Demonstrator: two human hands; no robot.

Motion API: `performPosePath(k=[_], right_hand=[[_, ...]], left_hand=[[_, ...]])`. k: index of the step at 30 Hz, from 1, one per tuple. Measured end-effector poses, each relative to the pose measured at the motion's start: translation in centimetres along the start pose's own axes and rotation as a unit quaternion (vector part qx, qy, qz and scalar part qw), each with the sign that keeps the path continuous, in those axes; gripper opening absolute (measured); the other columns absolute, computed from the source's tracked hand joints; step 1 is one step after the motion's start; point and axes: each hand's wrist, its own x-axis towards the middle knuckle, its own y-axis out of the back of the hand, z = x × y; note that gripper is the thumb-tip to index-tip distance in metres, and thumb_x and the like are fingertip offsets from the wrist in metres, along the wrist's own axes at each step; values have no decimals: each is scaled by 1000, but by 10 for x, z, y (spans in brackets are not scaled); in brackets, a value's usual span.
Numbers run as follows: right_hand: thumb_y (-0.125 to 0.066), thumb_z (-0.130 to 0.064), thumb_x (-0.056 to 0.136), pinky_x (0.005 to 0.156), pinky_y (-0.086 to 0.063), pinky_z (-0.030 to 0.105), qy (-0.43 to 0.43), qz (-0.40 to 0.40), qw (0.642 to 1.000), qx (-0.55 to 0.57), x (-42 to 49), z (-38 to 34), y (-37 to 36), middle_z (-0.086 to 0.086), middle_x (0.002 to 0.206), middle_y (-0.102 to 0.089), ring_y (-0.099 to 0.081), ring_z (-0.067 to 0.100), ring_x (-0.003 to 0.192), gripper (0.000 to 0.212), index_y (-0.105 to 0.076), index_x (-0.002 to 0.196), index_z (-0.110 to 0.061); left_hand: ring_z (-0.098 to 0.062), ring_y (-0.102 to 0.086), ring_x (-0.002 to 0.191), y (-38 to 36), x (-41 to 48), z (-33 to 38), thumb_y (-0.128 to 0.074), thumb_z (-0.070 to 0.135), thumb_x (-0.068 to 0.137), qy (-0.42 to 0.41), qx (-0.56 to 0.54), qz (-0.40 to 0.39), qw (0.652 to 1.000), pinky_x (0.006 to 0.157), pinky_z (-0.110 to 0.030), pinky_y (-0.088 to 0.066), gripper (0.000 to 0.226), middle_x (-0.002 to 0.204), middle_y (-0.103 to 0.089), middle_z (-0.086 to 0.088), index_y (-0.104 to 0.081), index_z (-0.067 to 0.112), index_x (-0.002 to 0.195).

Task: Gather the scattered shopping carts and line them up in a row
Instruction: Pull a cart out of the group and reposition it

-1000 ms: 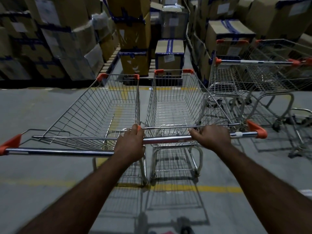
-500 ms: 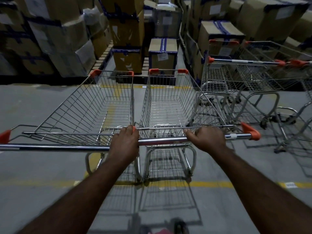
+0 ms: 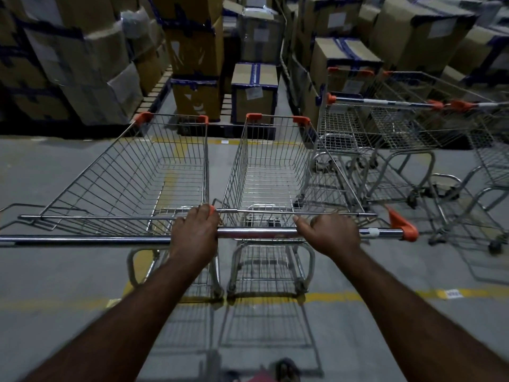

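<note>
Left hand (image 3: 194, 234) curled round the handlebars where left cart (image 3: 132, 177) and right cart (image 3: 275, 172) meet, side by side. Right hand (image 3: 332, 235) grips right cart's bar. Parked carts (image 3: 385, 128) far right.

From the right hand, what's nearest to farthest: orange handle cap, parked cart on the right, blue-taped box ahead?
1. Orange handle cap, just right of the right hand, same handle bar.
2. Parked cart, ahead to the right.
3. Blue-taped box, straight ahead, farthest back.
</note>
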Motion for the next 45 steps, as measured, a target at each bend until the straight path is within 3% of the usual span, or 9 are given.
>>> performPosePath(k=[6,15,19,24,32,40,45], right_hand=[[-24,-77,92,66,-39,29,2,10,1000,16,-8,0,2,0,59,-54,-56,23,65,77,-59,61,-16],[-10,-86,84,66,-43,28,12,-3,1000,27,-6,7,-2,-4,59,-58,-60,18,64,90,-72,71,-22],[-17,-82,88,63,-43,25,13,-12,999,37,-6,24,6,-5,61,-61,-58,12,61,81,-71,70,-25],[-17,-82,87,67,-51,29,-50,-7,999,7,-12,44,6,-1,60,-60,-59,18,60,85,-69,65,-19],[-25,-78,91,64,-41,29,-46,-6,999,10,-13,41,12,0,63,-57,-56,22,65,74,-55,57,-19],[-22,-79,91,63,-40,29,-56,-7,998,7,-13,41,10,0,64,-58,-56,20,65,80,-67,66,-17],[-27,-76,92,63,-37,29,-55,-7,998,12,-16,40,15,1,64,-56,-55,22,67,76,-63,64,-17]], left_hand=[[-27,-47,132,1,-2,1,-71,19,83,-1,1,-5,1000,100,-53,-45,63,148,-47,-6,-47,18,142],[-27,-49,131,4,-3,2,-72,21,83,-1,0,-4,1000,98,-53,-47,60,146,-50,-6,-51,19,139],[-26,-48,132,7,-4,3,-71,22,84,1,-2,0,1000,99,-52,-46,61,147,-49,-5,-49,20,141],[-25,-46,134,6,-5,3,-72,23,84,2,4,-1,1000,102,-51,-44,63,149,-47,-4,-47,20,142],[-25,-45,134,8,-7,4,-72,24,84,7,1,-6,1000,101,-53,-45,66,149,-46,-3,-45,21,144],[-25,-46,133,9,-8,5,-72,23,84,2,4,-5,1000,99,-52,-46,65,148,-47,-3,-46,21,143],[-27,-48,130,7,-8,4,-73,20,82,1,4,0,1000,97,-52,-46,62,144,-50,-4,-50,20,140]])
